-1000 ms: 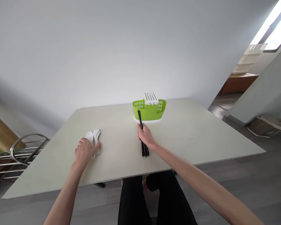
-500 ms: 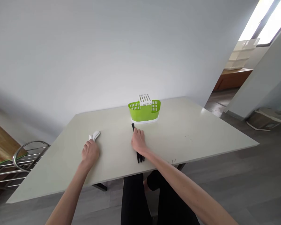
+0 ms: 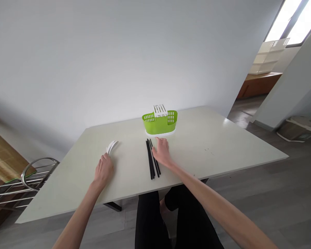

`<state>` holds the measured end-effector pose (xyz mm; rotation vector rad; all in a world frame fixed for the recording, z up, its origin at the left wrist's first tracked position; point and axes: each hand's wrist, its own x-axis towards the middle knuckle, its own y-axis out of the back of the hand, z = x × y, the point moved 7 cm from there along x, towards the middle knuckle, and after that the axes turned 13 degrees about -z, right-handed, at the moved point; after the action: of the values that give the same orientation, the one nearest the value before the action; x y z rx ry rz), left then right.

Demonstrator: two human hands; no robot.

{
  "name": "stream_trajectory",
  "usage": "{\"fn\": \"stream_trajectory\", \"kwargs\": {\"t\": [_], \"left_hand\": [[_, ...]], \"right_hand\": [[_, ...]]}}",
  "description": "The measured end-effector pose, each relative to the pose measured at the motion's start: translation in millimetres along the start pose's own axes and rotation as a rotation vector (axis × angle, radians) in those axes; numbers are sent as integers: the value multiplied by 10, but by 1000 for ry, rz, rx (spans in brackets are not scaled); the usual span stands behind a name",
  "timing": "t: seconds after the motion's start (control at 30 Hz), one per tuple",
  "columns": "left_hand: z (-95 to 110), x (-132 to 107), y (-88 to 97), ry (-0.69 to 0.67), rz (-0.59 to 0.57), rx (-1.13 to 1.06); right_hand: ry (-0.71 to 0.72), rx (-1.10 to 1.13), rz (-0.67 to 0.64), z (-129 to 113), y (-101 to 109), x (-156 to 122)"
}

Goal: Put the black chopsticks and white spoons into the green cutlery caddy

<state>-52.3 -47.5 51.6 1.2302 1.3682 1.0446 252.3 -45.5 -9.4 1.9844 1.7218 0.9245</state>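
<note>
My left hand [image 3: 103,170] is closed on the handles of white spoons [image 3: 112,146], whose bowls stick up past my fingers above the table. My right hand [image 3: 161,152] lies open and flat on the pale table [image 3: 217,145], just right of several black chopsticks [image 3: 151,162] that lie loose side by side, pointing away from me. A green slotted cutlery basket [image 3: 160,122] with a white base and a white insert stands a little beyond the chopsticks' far ends.
A metal rack [image 3: 20,183] stands on the floor at the table's left. My dark-trousered legs [image 3: 158,221] are under the near edge. A doorway and wooden furniture [image 3: 259,83] lie at the right, beside a grey wall.
My right hand has let go of the black chopsticks, which now lie on the table, and has moved to their right. My left hand has taken up the white spoons.
</note>
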Motion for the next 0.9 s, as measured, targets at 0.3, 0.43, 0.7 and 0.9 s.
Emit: {"fn": "stream_trajectory", "kwargs": {"t": [0.3,0.43,0.7,0.9], "left_hand": [[1409,-154,409,-480,-22,-444],[2292,-211,401,-578,-61,-209],[3146,-252,212,-530,-101,12],[3424,-311,97,-500,-26,124]], "right_hand": [[-128,-95,145,1233,1189,-250],[-169,-252,169,1561,1497,-397],[-194,-290,178,1720,1609,-539],[-191,-297,170,1607,1621,-522]]}}
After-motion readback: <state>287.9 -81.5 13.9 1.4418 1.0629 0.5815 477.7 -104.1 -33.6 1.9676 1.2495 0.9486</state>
